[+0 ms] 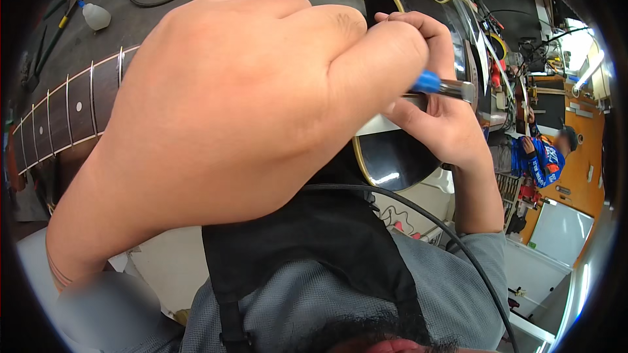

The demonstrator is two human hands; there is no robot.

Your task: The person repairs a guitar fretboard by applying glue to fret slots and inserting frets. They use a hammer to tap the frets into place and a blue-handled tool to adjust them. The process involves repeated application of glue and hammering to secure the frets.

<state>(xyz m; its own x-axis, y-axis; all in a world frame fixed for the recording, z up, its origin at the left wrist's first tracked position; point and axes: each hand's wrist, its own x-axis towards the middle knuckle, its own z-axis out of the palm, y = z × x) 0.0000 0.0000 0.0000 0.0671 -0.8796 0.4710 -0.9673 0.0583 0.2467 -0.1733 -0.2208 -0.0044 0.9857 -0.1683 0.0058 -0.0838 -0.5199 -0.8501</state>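
**Blue tool [432, 83] over a black guitar [399, 157]**

The left hand [255, 95], big in the middle, squeezes the tool right of centre. It looks light and hard; hold its blue part. What the nearby right hand [450, 125] grips, I cannot tell. Behind, from left to upper right, the shiny guitar may scratch easily.

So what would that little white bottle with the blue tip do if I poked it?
The white bottle might roll or tip, because its body looks rounded. It could squash a bit, since it looks like cloudy plastic. Its narrow blue tip might bend if bumped.
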